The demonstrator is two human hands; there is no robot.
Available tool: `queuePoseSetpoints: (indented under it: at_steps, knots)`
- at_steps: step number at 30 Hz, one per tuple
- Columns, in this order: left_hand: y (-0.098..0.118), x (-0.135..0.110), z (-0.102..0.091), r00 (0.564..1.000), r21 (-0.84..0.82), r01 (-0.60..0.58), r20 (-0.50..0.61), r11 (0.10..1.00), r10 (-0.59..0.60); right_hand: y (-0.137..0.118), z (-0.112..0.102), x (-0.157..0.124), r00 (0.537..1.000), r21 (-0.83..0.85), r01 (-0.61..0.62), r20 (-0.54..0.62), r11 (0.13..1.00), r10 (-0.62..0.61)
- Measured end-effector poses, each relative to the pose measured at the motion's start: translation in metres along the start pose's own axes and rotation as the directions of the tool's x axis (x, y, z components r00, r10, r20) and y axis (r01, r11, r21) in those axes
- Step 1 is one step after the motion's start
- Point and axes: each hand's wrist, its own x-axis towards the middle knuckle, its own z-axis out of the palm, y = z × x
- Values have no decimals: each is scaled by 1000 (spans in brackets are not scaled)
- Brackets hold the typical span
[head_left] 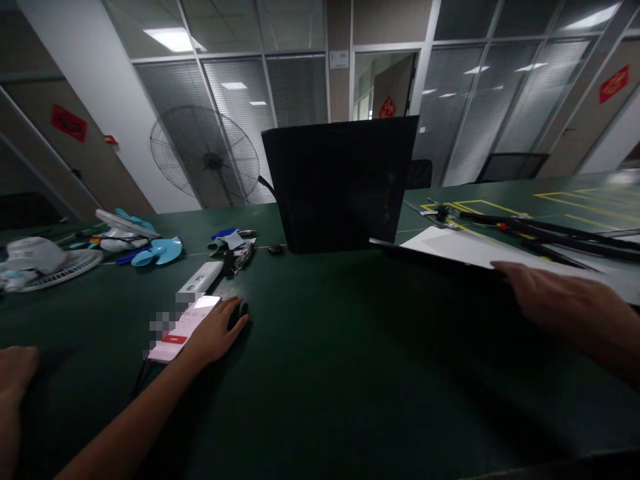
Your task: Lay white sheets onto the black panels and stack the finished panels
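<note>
Right grip (555, 293) at near edge of panel (465, 256)

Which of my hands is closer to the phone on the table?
Left. Your left hand is close beside the phone, overlapping its edge in this view. Your right hand is well off to the phone's right, at the edge of a thin board.

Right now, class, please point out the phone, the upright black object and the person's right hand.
Phone (186, 325): head view, on the middle of its lit screen.
Upright black object (343, 187): head view, on its broad dark face.
Right hand (547, 291): head view, on the middle of the hand.
</note>
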Motion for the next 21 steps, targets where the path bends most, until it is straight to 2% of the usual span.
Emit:
queuePoseSetpoints:
  at_steps: [2,4,6,8,10,12,14,16,17,18,19,21]
  knots:
    - [17,-1,-5,999,-10,6,-44,1000,-6,-32,-1,-19,975,-33,194,-100,980,-197]
    - [41,1,-16,994,-69,-18,-111,997,10,-71,0,-33,912,-115,368,-150,923,-383]
    - [69,5,-28,983,-169,-46,-184,984,15,-110,4,-42,861,-146,471,-137,870,-489]
    - [94,11,-37,973,-252,-62,-229,966,3,-147,13,-45,838,-113,525,-105,844,-535]
    - [110,16,-37,986,-270,-92,-157,958,51,-175,27,-43,828,-51,551,-89,833,-553]
    - [116,18,-26,984,-223,-176,-29,959,174,-191,43,-34,823,36,567,-64,823,-564]
    - [113,18,-9,956,-149,-264,92,953,279,-192,58,-15,808,187,575,27,797,-589]
    - [107,16,8,943,-99,-280,160,955,293,-175,72,15,828,330,462,172,823,-534]
    - [104,15,14,945,-85,-267,170,960,278,-160,78,33,854,359,363,242,860,-461]
    - [102,14,18,952,-76,-247,167,966,256,-141,84,52,899,337,213,300,917,-319]
    - [101,14,21,959,-68,-227,157,972,235,-120,90,69,933,279,89,311,956,-178]
    - [101,14,21,969,-53,-201,137,978,207,-73,104,95,956,172,-102,288,980,49]
